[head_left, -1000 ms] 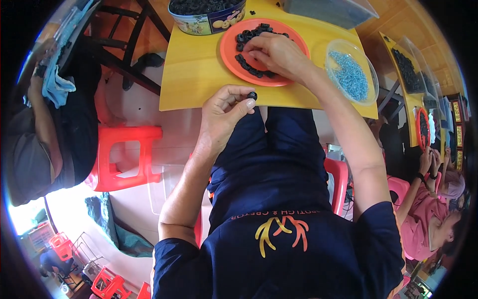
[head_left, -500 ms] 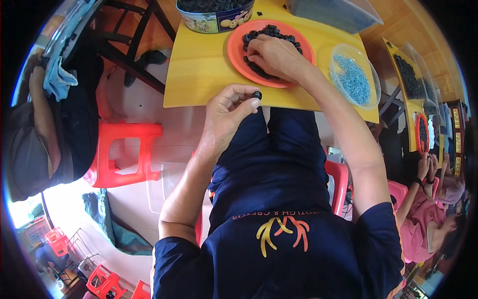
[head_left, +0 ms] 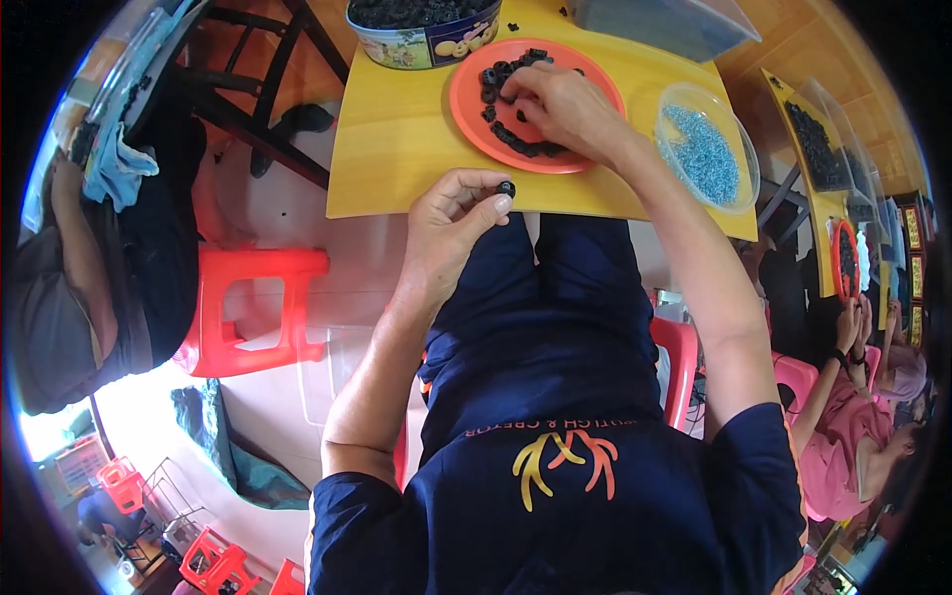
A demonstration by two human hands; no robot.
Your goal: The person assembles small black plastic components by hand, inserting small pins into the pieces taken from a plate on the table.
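Just in front of the table's near edge, my left hand (head_left: 454, 220) pinches a small round black part (head_left: 506, 188) between thumb and forefinger. My right hand (head_left: 570, 111) is over the orange plate (head_left: 466, 124), its fingers curled and reaching down among the black pieces. Small black parts (head_left: 493, 75) lie around the plate's far and left sides, and a row of them (head_left: 511, 137) curves along its near side. A dark bit shows by my right thumb; whether it is gripped or lies on the plate is unclear.
On the yellow table (head_left: 387, 149) stand a tin (head_left: 421, 45) full of black parts, a clear round tub (head_left: 706, 154) of small blue pieces and a clear bin (head_left: 664, 30). A red stool (head_left: 258, 307) is at left. Other people sit at both sides.
My right hand has shifted slightly right on the plate, uncovering more black pieces on its left and near sides. My left hand keeps its pinch on the black part, nearly still.
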